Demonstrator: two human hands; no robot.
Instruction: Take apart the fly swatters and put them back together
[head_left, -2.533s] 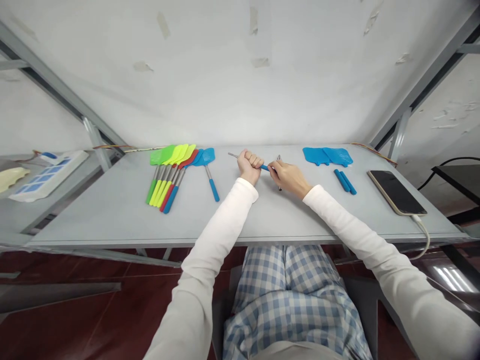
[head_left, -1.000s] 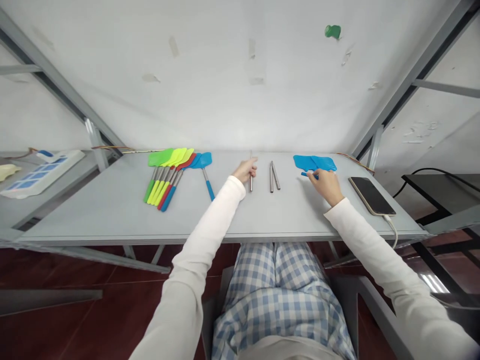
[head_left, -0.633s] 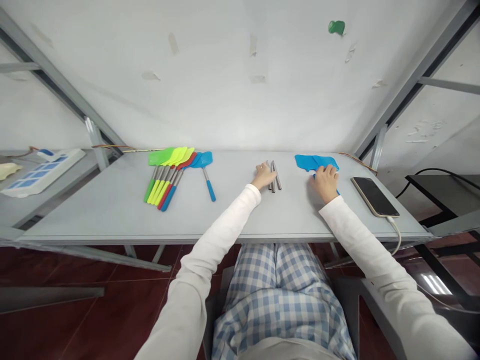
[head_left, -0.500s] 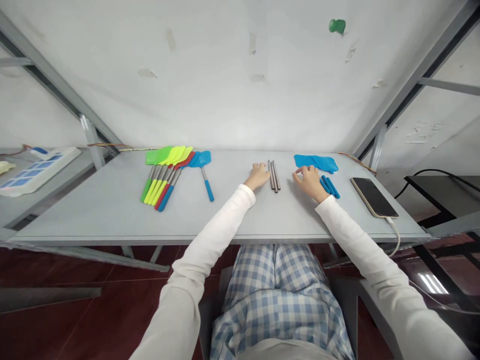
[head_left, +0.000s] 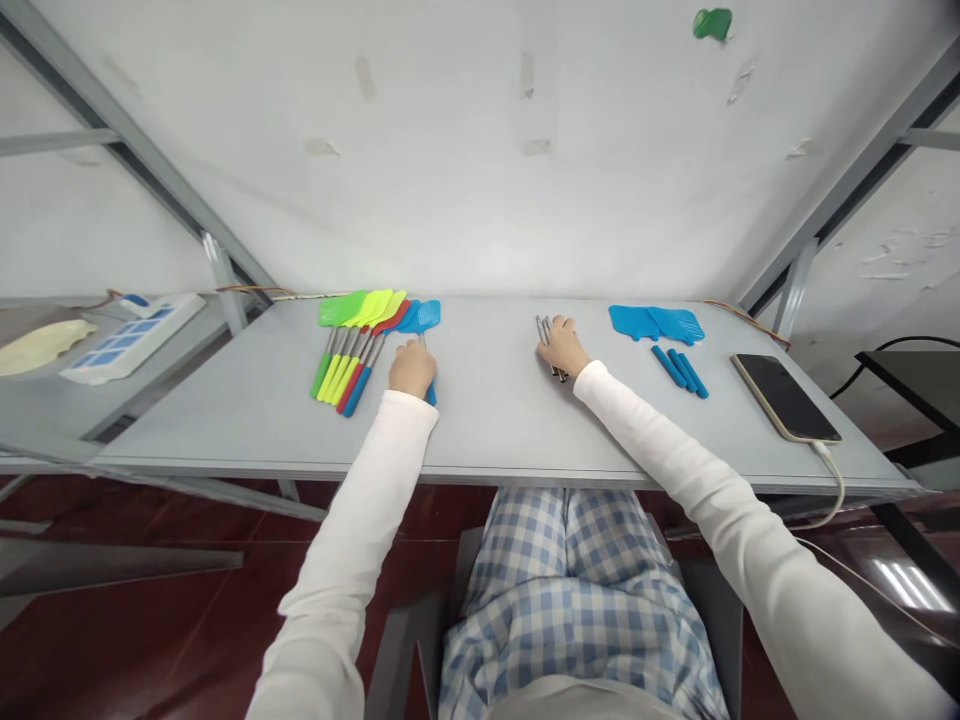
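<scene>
My left hand (head_left: 411, 369) is closed over the metal shaft of a single blue fly swatter (head_left: 429, 315); its head and handle end show past the hand. Left of it lies a fanned row of fly swatters (head_left: 345, 365) with green, yellow, red and blue heads and matching handles. My right hand (head_left: 565, 348) rests with curled fingers around a small bunch of thin metal rods (head_left: 543, 328), partly hidden under the palm. Right of that hand are flat blue swatter heads (head_left: 656, 323), and below them three blue handle tubes (head_left: 679, 371).
A phone (head_left: 786, 397) with a white charging cable lies at the right of the grey table (head_left: 487, 430). A white power strip (head_left: 133, 338) is on a surface at the left. The wall (head_left: 480, 220) stands behind, with metal frame posts at both sides.
My left hand has moved left from beside the rods to the single blue swatter. My right hand has moved left from near the blue parts onto the rods. The view has shifted slightly.
</scene>
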